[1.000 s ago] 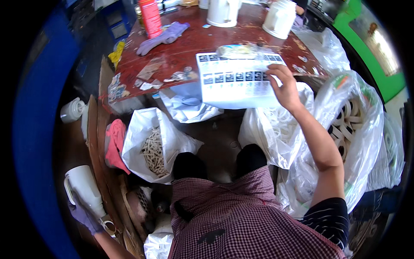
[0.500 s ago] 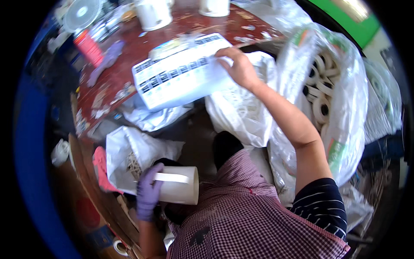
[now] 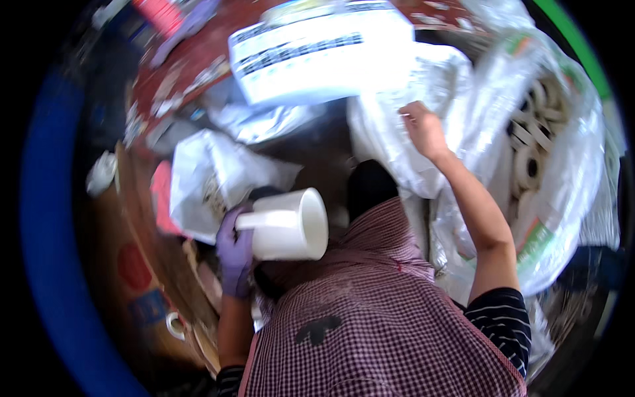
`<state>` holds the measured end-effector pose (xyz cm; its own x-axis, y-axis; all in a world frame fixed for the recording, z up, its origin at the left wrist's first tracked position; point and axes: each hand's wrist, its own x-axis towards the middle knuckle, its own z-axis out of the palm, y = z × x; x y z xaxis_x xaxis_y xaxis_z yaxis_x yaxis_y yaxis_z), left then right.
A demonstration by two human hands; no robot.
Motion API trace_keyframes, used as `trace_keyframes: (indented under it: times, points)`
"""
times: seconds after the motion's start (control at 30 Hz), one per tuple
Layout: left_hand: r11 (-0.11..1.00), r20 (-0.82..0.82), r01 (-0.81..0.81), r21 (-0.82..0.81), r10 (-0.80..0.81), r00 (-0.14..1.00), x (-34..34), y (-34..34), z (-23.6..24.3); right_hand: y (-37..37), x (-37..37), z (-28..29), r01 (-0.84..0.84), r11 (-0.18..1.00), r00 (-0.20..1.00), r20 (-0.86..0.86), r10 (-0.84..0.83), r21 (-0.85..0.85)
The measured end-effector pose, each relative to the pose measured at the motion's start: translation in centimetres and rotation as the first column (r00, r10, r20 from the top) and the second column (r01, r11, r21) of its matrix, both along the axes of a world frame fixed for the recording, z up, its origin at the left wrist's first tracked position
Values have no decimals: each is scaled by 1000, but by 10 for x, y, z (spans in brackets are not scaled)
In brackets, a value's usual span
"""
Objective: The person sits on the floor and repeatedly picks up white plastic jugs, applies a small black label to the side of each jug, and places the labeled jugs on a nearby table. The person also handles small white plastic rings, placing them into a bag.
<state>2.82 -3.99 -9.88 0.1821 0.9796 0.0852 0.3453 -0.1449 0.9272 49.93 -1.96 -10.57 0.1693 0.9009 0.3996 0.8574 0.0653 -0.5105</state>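
Note:
My left hand (image 3: 236, 255), in a purple glove, grips a white plastic mug (image 3: 274, 228) by its handle side. The mug lies tilted on its side above my lap, its wide mouth turned to the right. My bare right hand (image 3: 424, 132) hovers over the white bag at the right, with thumb and fingers drawn together at the tips. Whatever is between them, if anything, is too small and blurred to tell. Beyond both hands, a white sheet of labels (image 3: 324, 63) with rows of black printed blocks lies at the near edge of the dark red table (image 3: 155, 79).
A white sack (image 3: 198, 165) stands open at the left beside a pink cloth (image 3: 162, 202). Right of me are a white bag (image 3: 380, 142) and a large clear bag (image 3: 486, 126) holding several cream ring-shaped parts (image 3: 527, 165). A purple glove (image 3: 185, 30) lies on the table.
My right hand has let go of the label sheet and drawn back toward me. The left hand still holds the mug, now with its mouth turned more into view. The whole view has shifted.

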Motion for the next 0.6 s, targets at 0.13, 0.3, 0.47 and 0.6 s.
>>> trace_keyframes:
  times: [0.13, 0.3, 0.47, 0.6]
  points:
    - [988, 94, -110, 108, 100, 991, 8, -2, 6, -8, -91, 39, -229, 973, 904, -378, 202, -28]
    - [782, -288, 401, 476, -292, 912, 35, -19, 46, 3, -159, 7, -784, 540, 526, -791, 313, -307]
    - [793, -348, 528, 305, -424, 836, 24, -52, 94, -38, -191, -15, -920, 336, 105, -953, -286, -202]
    - [967, 503, 148, -206, -25, 864, -11, -63, 70, -37, -183, 4, -902, 412, 117, -992, -54, -129]
